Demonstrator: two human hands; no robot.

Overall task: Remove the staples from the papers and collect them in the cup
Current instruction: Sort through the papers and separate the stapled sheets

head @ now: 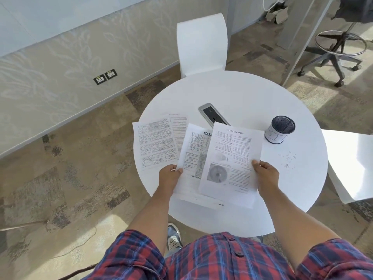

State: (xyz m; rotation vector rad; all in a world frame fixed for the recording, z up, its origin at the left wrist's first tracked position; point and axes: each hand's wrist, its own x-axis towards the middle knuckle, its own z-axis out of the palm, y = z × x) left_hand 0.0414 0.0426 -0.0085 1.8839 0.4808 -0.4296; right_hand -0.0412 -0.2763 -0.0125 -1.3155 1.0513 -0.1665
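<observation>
I stand at a round white table. My left hand grips the left edge of a printed paper set, lifted off the table. My right hand holds another printed sheet with a round picture on it, overlapping the first. More printed papers lie flat at the table's left. A cup with a dark mesh inside and a white wrap stands at the right. Several loose staples lie scattered on the table below the cup, right of my right hand.
A grey power socket plate is set into the table's middle, partly under the papers. A white chair stands behind the table and another at the right. A wheeled stool is at the far right.
</observation>
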